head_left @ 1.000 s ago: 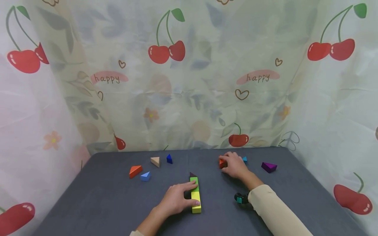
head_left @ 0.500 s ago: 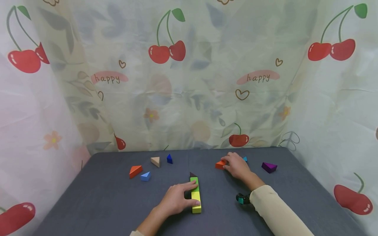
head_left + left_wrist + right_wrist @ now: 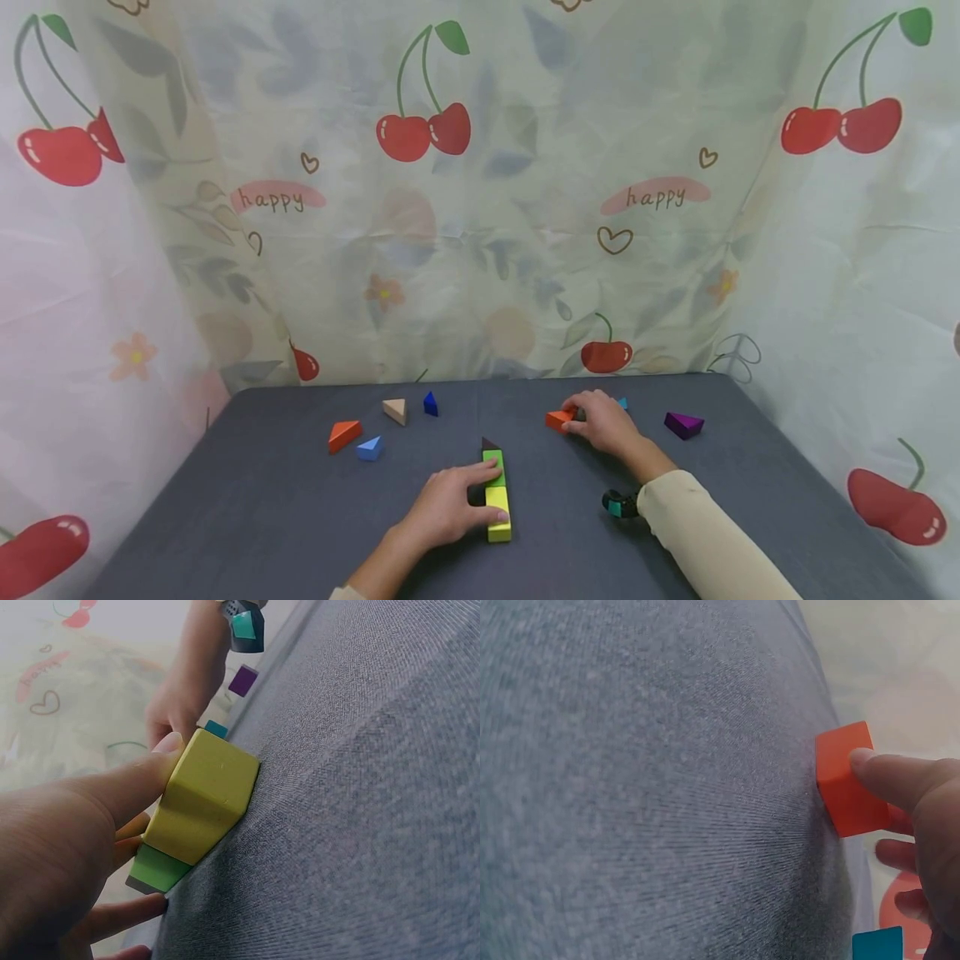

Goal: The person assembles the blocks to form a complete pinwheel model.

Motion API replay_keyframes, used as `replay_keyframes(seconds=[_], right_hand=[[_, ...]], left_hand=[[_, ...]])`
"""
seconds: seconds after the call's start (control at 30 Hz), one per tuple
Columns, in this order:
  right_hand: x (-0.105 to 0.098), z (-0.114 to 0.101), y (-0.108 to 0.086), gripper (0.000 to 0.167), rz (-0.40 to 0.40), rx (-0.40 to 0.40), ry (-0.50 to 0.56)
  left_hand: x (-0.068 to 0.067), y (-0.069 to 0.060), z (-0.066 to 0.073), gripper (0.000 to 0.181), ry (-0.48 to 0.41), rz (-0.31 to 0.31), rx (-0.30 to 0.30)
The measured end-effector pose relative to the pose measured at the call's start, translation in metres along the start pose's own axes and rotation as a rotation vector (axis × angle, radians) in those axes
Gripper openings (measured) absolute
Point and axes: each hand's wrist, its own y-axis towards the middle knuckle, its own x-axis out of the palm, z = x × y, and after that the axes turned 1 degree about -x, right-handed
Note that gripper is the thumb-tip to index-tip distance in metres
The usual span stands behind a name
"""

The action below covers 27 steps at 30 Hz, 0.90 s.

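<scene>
In the head view a row of blocks points away from me: a yellow block [image 3: 497, 498] nearest, a green block [image 3: 493, 458] beyond it, and a dark triangular block [image 3: 489, 444] at the far end. My left hand [image 3: 446, 504] lies over the row from the left, thumb on the yellow block and a fingertip on the green one. Farther back, my right hand [image 3: 600, 421] pinches an orange-red wedge block [image 3: 847, 780] between thumb and fingers, low over the cloth. A teal block [image 3: 877, 943] sits just beyond that hand, mostly hidden in the head view.
On the grey tabletop [image 3: 300, 517], a purple block [image 3: 683, 426] lies to the right. At back left are another orange block [image 3: 344, 436], a light blue block [image 3: 370, 449], a beige triangle [image 3: 395, 411] and a dark blue triangle [image 3: 431, 404]. A printed curtain [image 3: 480, 275] encloses the table.
The right hand's orange-red block has turned and shifted slightly left, now showing more beyond the fingertips. The left hand and the row of blocks have stayed put.
</scene>
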Motion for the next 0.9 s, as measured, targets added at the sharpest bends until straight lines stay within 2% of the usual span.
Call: replay_keyframes(seconds=[0.27,0.43,0.57,0.9], right_hand=[[-0.002,-0.003,0.007,0.026,-0.054,-0.047,0.054],[-0.006,-0.010,0.013,0.024,-0.081,-0.040,0.059],[-0.008,-0.017,0.018,0.024,-0.084,-0.032,0.074],[-0.015,-0.035,0.030,0.022,-0.063,-0.081,0.091]], left_hand=[[0.000,0.000,0.000,0.067,-0.008,0.000,0.002],[0.000,0.000,0.000,0.066,-0.004,0.000,0.000],[-0.001,0.001,0.000,0.066,-0.006,-0.003,-0.007],[0.000,0.000,0.001,0.066,-0.012,0.003,-0.013]])
